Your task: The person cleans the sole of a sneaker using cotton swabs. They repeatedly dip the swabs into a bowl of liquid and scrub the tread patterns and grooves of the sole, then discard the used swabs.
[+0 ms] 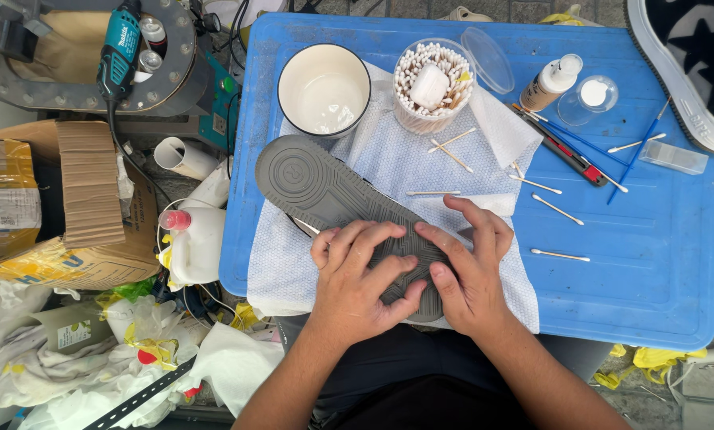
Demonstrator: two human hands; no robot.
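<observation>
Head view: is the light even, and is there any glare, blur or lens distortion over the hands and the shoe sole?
Head view: soft, even daylight with faint shadows; left hand, right hand and grey shoe sole are sharp; mild sheen inside the white bowl; slight wide-angle bending at the blue lid's edges.

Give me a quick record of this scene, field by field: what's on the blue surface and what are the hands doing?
Surface: blue plastic lid with a white cloth on it
Main thing: grey shoe sole, tread side up, lying on the cloth
Left hand: pressed flat on the sole's near end
Right hand: pressed on the same end, beside the left
Behind the sole: empty white bowl, open tub of cotton swabs
Loose items: cotton swabs, small white bottle
Top right: black and white sneaker
</observation>
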